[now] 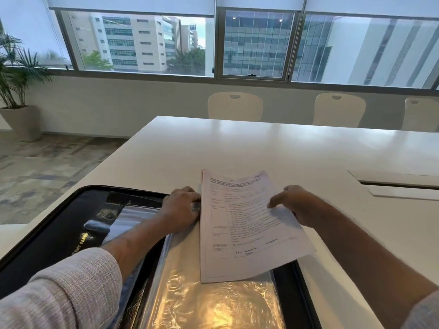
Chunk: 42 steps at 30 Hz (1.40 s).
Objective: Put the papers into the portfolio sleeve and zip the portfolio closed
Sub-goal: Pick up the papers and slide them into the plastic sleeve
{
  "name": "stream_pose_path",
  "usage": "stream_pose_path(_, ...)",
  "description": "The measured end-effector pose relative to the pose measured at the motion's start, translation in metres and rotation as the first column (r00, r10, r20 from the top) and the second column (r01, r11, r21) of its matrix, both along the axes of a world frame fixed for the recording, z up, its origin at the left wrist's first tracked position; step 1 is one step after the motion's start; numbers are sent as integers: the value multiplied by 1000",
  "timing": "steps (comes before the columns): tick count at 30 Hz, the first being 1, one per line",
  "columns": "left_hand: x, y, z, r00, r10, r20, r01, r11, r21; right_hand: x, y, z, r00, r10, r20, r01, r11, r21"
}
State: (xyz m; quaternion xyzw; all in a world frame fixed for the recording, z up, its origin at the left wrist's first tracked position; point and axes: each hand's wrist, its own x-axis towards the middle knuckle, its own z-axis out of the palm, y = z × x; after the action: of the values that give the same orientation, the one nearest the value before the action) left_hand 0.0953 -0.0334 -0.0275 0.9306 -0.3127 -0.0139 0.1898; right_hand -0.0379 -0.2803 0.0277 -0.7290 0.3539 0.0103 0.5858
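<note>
On the white table, at its near edge, a black portfolio lies unzipped and spread flat, its left cover toward 9 o'clock and a clear plastic sleeve glinting at 6 o'clock. Just above the sleeve the papers, a printed form, are held tilted, their lower edge over the plastic and not yet inside it. At 3 o'clock of the sheet the right hand grips its right edge, thumb on top. At 9 o'clock of the sheet the left hand rests palm down with curled fingers at the sleeve's top edge; whether it pinches the plastic cannot be told. Beyond, at 12 o'clock, pale chairs line the table's far side under the windows.
</note>
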Motion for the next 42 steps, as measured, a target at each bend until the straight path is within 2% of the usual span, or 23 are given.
stream_pose_path(4, 1, -1, -2, 1000, 9, -13, -10, 998, -66, -3, -2, -1, 997, 54, -51, -40, 970, 241)
stream_pose_path(8, 3, 0, -4, 1000, 23, -10, -24, 998, -65, -3, -5, -3, 994, 105, -34, -93, 964, 251)
stream_pose_path(10, 4, -1, -4, 999, 43, -1, -43, 999, -27, -3, -11, -2, 994, 103, 32, -108, 964, 242)
stream_pose_path(14, 8, -7, 0, 997, 76, -34, -75, 997, 24, -1, -28, 6, 979, 13, 202, -72, 956, 286)
stream_pose_path(18, 10, -10, 3, 997, 60, -45, -58, 998, 32, 7, -43, 10, 949, -97, 299, -16, 934, 356)
stream_pose_path(23, 10, -12, 3, 994, 46, -102, -48, 999, -22, 17, -47, 2, 909, -224, 350, 45, 890, 453)
stream_pose_path(27, 12, -9, 3, 997, 58, -54, -61, 997, -56, 25, -48, -2, 856, -328, 400, 63, 834, 549)
stream_pose_path(30, 13, -7, 3, 997, 22, -71, -32, 990, -135, 32, -48, -1, 810, -403, 426, 79, 795, 602)
stream_pose_path(35, 12, -8, 3, 991, -29, -134, -2, 974, -229, 40, -45, 4, 735, -511, 446, 140, 758, 638)
stream_pose_path(38, 11, -10, 5, 984, -8, -179, -44, 957, -285, 47, -41, 5, 685, -558, 469, 164, 745, 647)
stream_pose_path(42, 10, -15, 8, 960, -6, -278, -77, 955, -287, 57, -34, 7, 610, -635, 474, 217, 710, 670)
